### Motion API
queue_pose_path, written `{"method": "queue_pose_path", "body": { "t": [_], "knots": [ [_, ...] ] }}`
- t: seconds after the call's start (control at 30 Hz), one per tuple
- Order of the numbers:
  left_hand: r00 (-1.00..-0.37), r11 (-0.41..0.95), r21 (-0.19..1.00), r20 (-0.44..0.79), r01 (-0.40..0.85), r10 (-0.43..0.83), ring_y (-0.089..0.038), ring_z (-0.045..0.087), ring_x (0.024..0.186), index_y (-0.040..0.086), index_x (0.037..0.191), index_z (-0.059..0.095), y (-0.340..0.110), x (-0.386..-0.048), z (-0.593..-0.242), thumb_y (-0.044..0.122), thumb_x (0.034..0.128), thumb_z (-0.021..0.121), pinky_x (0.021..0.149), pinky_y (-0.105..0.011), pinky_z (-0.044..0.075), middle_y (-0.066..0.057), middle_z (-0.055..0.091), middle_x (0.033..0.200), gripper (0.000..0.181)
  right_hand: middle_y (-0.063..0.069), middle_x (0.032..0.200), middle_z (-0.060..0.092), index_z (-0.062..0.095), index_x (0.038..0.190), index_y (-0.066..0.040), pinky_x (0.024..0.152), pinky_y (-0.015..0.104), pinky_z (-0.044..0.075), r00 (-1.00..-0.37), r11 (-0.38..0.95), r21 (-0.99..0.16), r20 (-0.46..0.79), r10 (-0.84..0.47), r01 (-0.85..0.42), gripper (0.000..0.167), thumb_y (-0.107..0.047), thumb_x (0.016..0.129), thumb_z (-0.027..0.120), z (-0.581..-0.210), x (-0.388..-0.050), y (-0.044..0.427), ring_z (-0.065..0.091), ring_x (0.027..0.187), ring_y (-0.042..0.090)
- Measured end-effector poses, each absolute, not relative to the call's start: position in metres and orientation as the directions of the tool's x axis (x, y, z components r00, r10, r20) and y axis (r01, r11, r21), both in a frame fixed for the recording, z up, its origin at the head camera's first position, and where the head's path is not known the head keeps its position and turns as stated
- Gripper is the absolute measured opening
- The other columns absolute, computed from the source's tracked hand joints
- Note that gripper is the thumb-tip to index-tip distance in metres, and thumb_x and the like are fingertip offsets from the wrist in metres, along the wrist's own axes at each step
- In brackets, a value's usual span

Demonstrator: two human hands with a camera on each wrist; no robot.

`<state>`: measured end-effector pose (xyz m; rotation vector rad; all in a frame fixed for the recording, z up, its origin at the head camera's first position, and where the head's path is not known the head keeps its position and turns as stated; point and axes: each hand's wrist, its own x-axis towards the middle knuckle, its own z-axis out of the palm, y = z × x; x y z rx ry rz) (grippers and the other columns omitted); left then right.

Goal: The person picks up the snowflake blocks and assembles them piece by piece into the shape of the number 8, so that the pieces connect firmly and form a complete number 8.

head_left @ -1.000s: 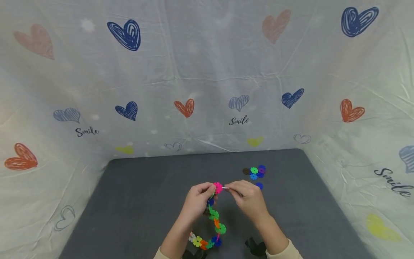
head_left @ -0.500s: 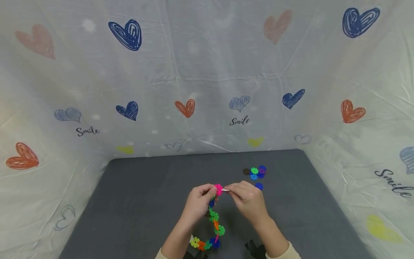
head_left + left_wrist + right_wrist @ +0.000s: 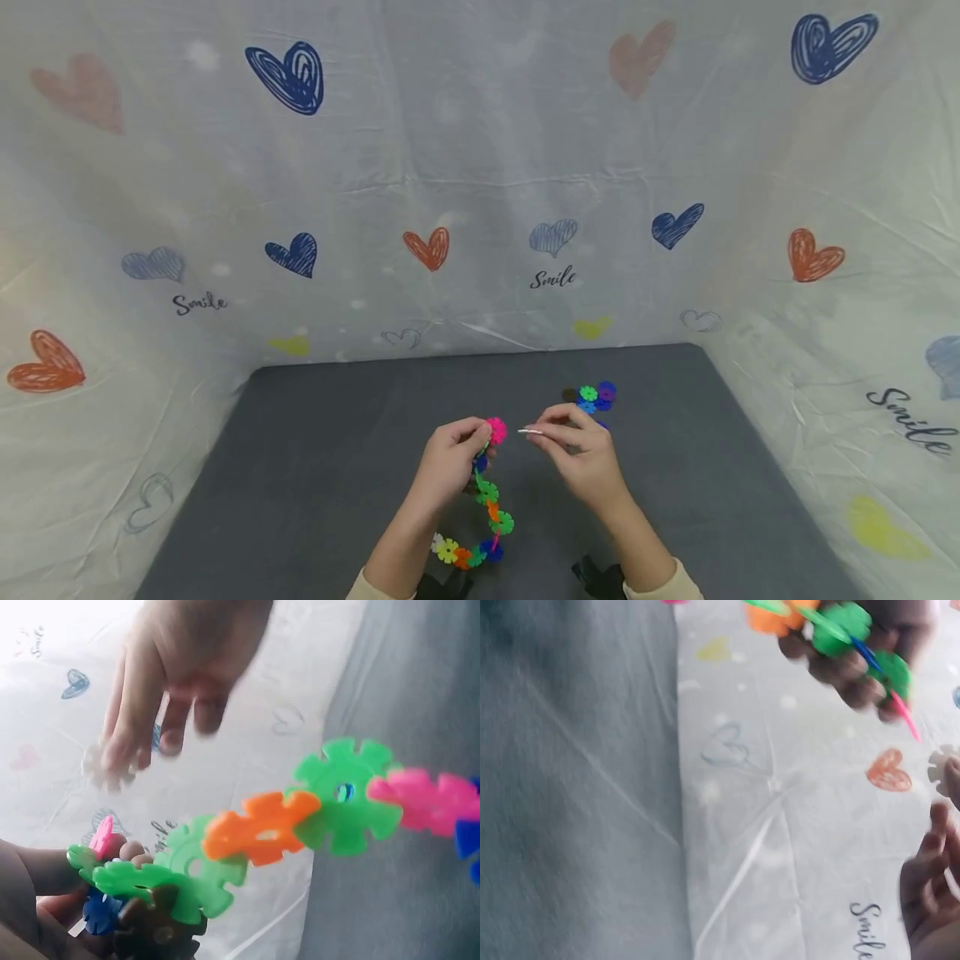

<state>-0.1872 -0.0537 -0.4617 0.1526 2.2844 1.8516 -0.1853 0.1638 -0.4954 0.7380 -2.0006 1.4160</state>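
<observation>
My left hand (image 3: 448, 461) pinches the end of a chain of interlocking snowflake discs, by its pink disc (image 3: 496, 430). From there the chain (image 3: 502, 523) hangs down and curves left, with green, orange, blue and yellow discs. My right hand (image 3: 588, 465) pinches a white snowflake disc (image 3: 529, 432) edge-on, level with the pink one and a small gap apart from it. In the left wrist view the white disc (image 3: 109, 769) is blurred, and a brown disc (image 3: 159, 930) shows near the held end. The right wrist view catches the white disc (image 3: 939, 771) at its right edge.
Several loose discs (image 3: 588, 392), green, blue, purple and brown, lie on the grey table (image 3: 337, 442) beyond my right hand, which partly covers them. Black straps (image 3: 597, 577) show near the wrists. A white cloth (image 3: 480, 150) with printed hearts surrounds the table.
My right hand has drawn the white disc back from the pink disc's edge, where they met before. The left hand and the chain have shifted slightly left.
</observation>
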Motion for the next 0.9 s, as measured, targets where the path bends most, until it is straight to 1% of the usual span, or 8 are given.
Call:
{"method": "queue_pose_path", "body": {
  "t": [0.07, 0.13, 0.23, 0.4, 0.53, 0.57, 0.67, 0.9],
  "knots": [
    [-0.963, 0.169, 0.982, -0.124, -0.085, 0.24, -0.019, 0.061, 0.07, 0.005, 0.101, 0.072, -0.054, -0.187, -0.462, 0.034, 0.1043, 0.056, 0.053, -0.029, 0.047, -0.008, 0.067, 0.082, 0.034, 0.01, 0.095, 0.07, 0.08, 0.097, -0.002, 0.064, 0.021, 0.055, -0.72, 0.195, -0.694, 0.68, -0.137, -0.693, 0.018, 0.009, 0.083, 0.075, -0.498, -0.186, 0.159, 0.065, 0.076, 0.013],
    [-0.948, 0.128, 0.983, -0.162, -0.131, 0.275, -0.018, 0.061, 0.07, 0.003, 0.103, 0.072, -0.053, -0.186, -0.462, 0.034, 0.1038, 0.056, 0.051, -0.027, 0.046, -0.005, 0.066, 0.08, 0.035, 0.013, 0.093, 0.072, 0.079, 0.097, 0.0, 0.064, 0.024, 0.057, -0.731, 0.135, -0.718, 0.667, -0.145, -0.683, 0.019, 0.011, 0.084, 0.073, -0.502, -0.187, 0.156, 0.068, 0.076, 0.015],
    [-0.928, 0.082, 0.983, -0.185, -0.167, 0.322, -0.018, 0.061, 0.071, 0.001, 0.104, 0.071, -0.052, -0.186, -0.463, 0.033, 0.1038, 0.056, 0.059, -0.028, 0.049, -0.003, 0.065, 0.079, 0.035, 0.017, 0.091, 0.073, 0.078, 0.095, 0.002, 0.061, 0.027, 0.057, -0.716, 0.082, -0.713, 0.684, -0.14, -0.697, 0.023, 0.018, 0.08, 0.072, -0.506, -0.191, 0.154, 0.069, 0.076, 0.018],
    [-0.929, 0.091, 0.985, -0.17, -0.149, 0.329, -0.02, 0.062, 0.07, 0.004, 0.099, 0.071, -0.05, -0.187, -0.466, 0.031, 0.104, 0.056, 0.065, -0.033, 0.053, -0.003, 0.065, 0.078, 0.031, 0.013, 0.087, 0.075, 0.079, 0.094, -0.001, 0.059, 0.02, 0.053, -0.652, 0.137, -0.637, 0.741, -0.16, -0.758, 0.025, 0.017, 0.077, 0.075, -0.504, -0.195, 0.156, 0.067, 0.073, 0.017],
    [-0.946, 0.121, 0.988, -0.13, -0.098, 0.298, -0.023, 0.063, 0.07, 0.004, 0.098, 0.072, -0.046, -0.186, -0.466, 0.027, 0.1048, 0.055, 0.069, -0.037, 0.056, -0.007, 0.065, 0.078, 0.029, 0.011, 0.084, 0.075, 0.08, 0.091, -0.004, 0.064, 0.016, 0.055, -0.598, 0.241, -0.555, 0.781, -0.181, -0.796, 0.017, 0.009, 0.079, 0.079, -0.499, -0.194, 0.155, 0.069, 0.074, 0.018],
    [-0.945, 0.125, 0.988, -0.13, -0.096, 0.299, -0.023, 0.063, 0.07, 0.005, 0.098, 0.072, -0.045, -0.186, -0.466, 0.027, 0.1049, 0.055, 0.065, -0.036, 0.055, -0.007, 0.065, 0.079, 0.029, 0.01, 0.083, 0.075, 0.08, 0.091, -0.004, 0.064, 0.016, 0.055, -0.589, 0.265, -0.538, 0.787, -0.184, -0.801, 0.015, 0.006, 0.08, 0.079, -0.498, -0.193, 0.154, 0.069, 0.073, 0.018],
    [-0.938, 0.117, 0.987, -0.145, -0.114, 0.313, -0.023, 0.063, 0.072, 0.005, 0.098, 0.071, -0.046, -0.186, -0.464, 0.03, 0.1049, 0.055, 0.058, -0.03, 0.05, -0.005, 0.065, 0.079, 0.031, 0.009, 0.083, 0.075, 0.08, 0.091, -0.006, 0.063, 0.014, 0.053, -0.589, 0.299, -0.524, 0.785, -0.193, -0.797, 0.013, 0.002, 0.081, 0.08, -0.495, -0.193, 0.155, 0.068, 0.072, 0.016],
    [-0.929, 0.127, 0.984, -0.164, -0.128, 0.332, -0.024, 0.063, 0.076, 0.005, 0.097, 0.071, -0.048, -0.188, -0.462, 0.033, 0.1045, 0.055, 0.052, -0.026, 0.044, -0.003, 0.066, 0.081, 0.033, 0.009, 0.086, 0.075, 0.08, 0.092, -0.005, 0.063, 0.014, 0.052, -0.612, 0.266, -0.559, 0.765, -0.202, -0.786, 0.025, 0.012, 0.074, 0.081, -0.491, -0.193, 0.161, 0.068, 0.074, 0.016]
  ]
}}
